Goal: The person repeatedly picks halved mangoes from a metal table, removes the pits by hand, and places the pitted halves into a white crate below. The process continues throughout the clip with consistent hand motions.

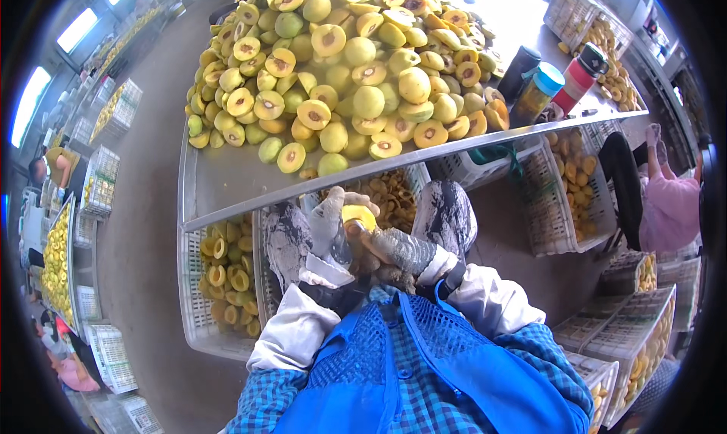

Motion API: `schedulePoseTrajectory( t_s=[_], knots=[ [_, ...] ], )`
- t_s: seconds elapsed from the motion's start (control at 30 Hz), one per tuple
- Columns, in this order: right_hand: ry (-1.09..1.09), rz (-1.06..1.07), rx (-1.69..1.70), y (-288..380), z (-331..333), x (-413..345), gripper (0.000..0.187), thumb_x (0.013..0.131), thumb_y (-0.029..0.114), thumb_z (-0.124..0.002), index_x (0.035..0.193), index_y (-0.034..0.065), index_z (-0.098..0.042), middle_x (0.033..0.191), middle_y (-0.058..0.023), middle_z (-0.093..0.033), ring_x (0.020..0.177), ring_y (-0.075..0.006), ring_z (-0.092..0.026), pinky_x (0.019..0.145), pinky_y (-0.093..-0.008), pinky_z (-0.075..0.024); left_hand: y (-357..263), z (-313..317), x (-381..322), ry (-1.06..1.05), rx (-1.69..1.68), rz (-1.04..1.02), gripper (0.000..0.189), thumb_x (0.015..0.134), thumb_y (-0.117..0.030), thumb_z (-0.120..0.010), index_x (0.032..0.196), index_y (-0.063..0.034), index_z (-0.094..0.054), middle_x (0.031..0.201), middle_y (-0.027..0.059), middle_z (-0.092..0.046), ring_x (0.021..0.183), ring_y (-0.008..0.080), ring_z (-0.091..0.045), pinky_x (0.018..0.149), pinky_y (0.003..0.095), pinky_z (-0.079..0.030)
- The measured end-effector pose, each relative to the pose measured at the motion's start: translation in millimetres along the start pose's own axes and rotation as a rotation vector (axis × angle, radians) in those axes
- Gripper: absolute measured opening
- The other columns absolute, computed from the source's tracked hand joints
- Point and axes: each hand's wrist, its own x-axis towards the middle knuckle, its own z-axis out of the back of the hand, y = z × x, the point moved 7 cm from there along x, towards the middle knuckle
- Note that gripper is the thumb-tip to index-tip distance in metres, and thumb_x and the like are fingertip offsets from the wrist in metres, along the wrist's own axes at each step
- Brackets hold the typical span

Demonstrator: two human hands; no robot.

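My left hand [328, 224], in a soiled grey-white glove, holds a yellow peach half [359, 213] between thumb and fingers, cut side towards me. My right hand [402, 253], gloved and stained, is closed close against the fruit's near edge. From its fingertips a small metal tool [353, 227], seemingly a pitting tool, meets the cut face; its handle is hidden in the grip. Both hands are over my lap, just below the front edge of a metal table [221, 192]. Halved peaches [341, 76] are heaped on that table, many with stones still in them.
White plastic crates of peach halves stand at left [227, 280] and right [568, 190]. Another, with brown scraps [395, 198], sits under the table edge. Drink bottles [539, 90] stand on the table's right side. A person in pink [670, 207] sits at right; others work at far left.
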Motion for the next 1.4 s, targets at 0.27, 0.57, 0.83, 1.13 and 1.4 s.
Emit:
schedulePoseTrajectory(
  t_s=[0.27, 0.57, 0.83, 1.13, 1.4],
  knots=[
    [0.061, 0.4, -0.487, -10.0, 9.4, 17.5, 0.056, 0.099, 0.052, -0.04, 0.09, 0.0017, -0.063, 0.074, -0.0058, -0.062, 0.073, -0.0131, -0.058, 0.066, -0.0314, -0.048, -24.8, 9.6, -5.6, -0.034, -0.201, 0.013, 0.048, 0.099, -0.045, -0.041, 0.098, -0.0021, -0.063, 0.085, 0.0192, -0.068, 0.069, 0.0318, -0.067, 0.056, 0.0367, -0.057],
    [-0.248, 0.449, -0.638, 37.2, 5.9, -4.5, 0.037, 0.098, 0.037, -0.05, 0.095, 0.0012, -0.06, 0.085, -0.0225, -0.065, 0.082, -0.0389, -0.064, 0.07, -0.0429, -0.0491, -27.9, 56.7, 1.1, -0.221, -0.124, -0.1, 0.06, 0.098, -0.054, -0.037, 0.096, 0.0003, -0.063, 0.086, 0.0194, -0.068, 0.068, 0.0293, -0.067, 0.063, 0.0363, -0.057],
    [-0.249, 0.47, -0.783, 16.7, -3.7, 35.8, 0.035, 0.099, 0.036, -0.048, 0.099, 0.0031, -0.062, 0.071, -0.0145, -0.064, 0.067, -0.0281, -0.063, 0.062, -0.0391, -0.0488, -14.4, 41.0, -0.2, -0.263, -0.143, -0.071, 0.056, 0.099, -0.053, -0.037, 0.096, -0.0025, -0.06, 0.084, 0.0164, -0.067, 0.067, 0.025, -0.064, 0.062, 0.0347, -0.056],
    [0.003, 0.496, -0.818, 30.4, 7.5, 20.2, 0.042, 0.096, 0.041, -0.05, 0.113, 0.0035, -0.06, 0.084, -0.025, -0.066, 0.08, -0.0412, -0.065, 0.067, -0.0461, -0.049, -13.4, 23.7, -3.3, -0.149, -0.068, -0.062, 0.058, 0.101, -0.048, -0.034, 0.089, 0.0013, -0.062, 0.081, 0.0185, -0.068, 0.07, 0.0244, -0.065, 0.066, 0.0346, -0.055],
    [0.053, 0.429, -1.208, 44.4, 0.1, 1.3, 0.039, 0.095, 0.045, -0.049, 0.102, 0.0101, -0.066, 0.076, -0.019, -0.067, 0.073, -0.0405, -0.065, 0.067, -0.0472, -0.0509, -6.0, 17.1, -0.6, 0.032, -0.202, 0.118, 0.066, 0.097, -0.056, -0.037, 0.09, 0.004, -0.063, 0.081, 0.0213, -0.068, 0.069, 0.0288, -0.068, 0.063, 0.0349, -0.059]
  ],
)
